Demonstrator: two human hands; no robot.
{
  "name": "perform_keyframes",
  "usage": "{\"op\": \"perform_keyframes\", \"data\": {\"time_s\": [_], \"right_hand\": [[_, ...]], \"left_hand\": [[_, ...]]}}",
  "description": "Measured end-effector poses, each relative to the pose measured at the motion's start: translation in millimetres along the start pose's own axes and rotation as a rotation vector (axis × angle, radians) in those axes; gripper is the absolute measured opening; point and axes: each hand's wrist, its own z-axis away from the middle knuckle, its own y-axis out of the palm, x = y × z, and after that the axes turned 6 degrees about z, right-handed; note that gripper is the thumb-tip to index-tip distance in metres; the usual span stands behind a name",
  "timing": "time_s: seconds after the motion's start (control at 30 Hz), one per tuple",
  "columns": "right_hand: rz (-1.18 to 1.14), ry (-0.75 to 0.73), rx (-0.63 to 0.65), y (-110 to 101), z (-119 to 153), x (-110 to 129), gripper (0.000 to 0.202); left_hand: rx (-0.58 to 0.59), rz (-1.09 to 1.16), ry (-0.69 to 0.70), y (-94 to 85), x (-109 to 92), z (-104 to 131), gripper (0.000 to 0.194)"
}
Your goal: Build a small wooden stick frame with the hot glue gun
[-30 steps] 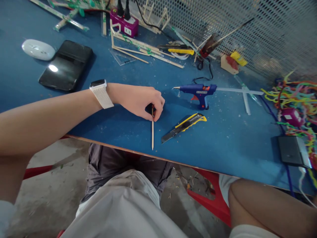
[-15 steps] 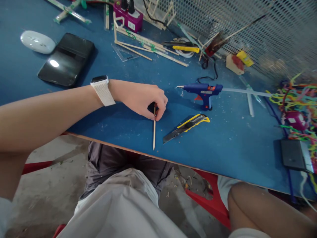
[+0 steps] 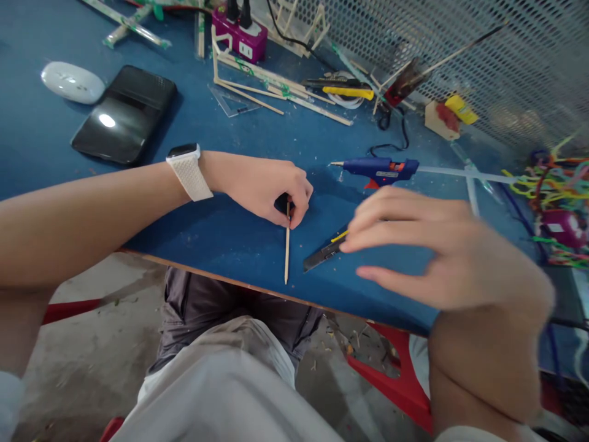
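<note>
Looks like I'm at a craft workshop: blue surface (image 3: 221, 132), glue gun (image 3: 380, 169), utility knives, taped wooden sticks (image 3: 285, 92), power strip (image 3: 240, 38), metal mesh (image 3: 442, 37).

Legible texts, brands, numbers, signs: none. Glue gun (image 3: 380, 169), blue: pale label (image 3: 387, 174) on the side of the body, lettering too small to read. Taped wooden strips (image 3: 294, 97), back of the table: green marks along the tape, not decipherable as words. Clear triangle (image 3: 234, 107), flat on the table: fine markings, too small to read. Yellow piece (image 3: 461, 109), near the mesh: faint dark marking, too blurred to read
</note>
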Motion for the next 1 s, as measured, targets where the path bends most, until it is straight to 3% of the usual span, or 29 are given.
{"op": "perform_keyframes", "data": {"time_s": [0.1,0.2,0.47,0.6,0.7,0.83,1.0], "right_hand": [[-0.070,0.087,0.125,20,-6,-29,0.018],[-0.098,0.151,0.139,35,-6,-47,0.015],[-0.291,0.106,0.149,41,-5,-40,0.011],[-0.224,-0.048,-0.056,52,-8,-33,0.014],[-0.025,-0.138,-0.217,62,-12,-29,0.020],[0.234,-0.159,-0.228,67,-16,-24,0.024],[0.260,-0.155,-0.232,66,-16,-21,0.021]], "left_hand": [[0.011,-0.027,-0.004,-0.5,-3,0,0.014],[0.012,-0.032,-0.006,-0.7,-6,1,0.015],[0.028,-0.053,-0.030,-1.6,-4,4,0.016],[0.032,-0.064,-0.049,-2.4,-3,4,0.018],[0.034,-0.067,-0.049,-2.5,-4,3,0.016],[0.042,-0.072,-0.055,-2.4,-4,3,0.017],[0.037,-0.074,-0.048,-2.1,-2,4,0.013]]}}
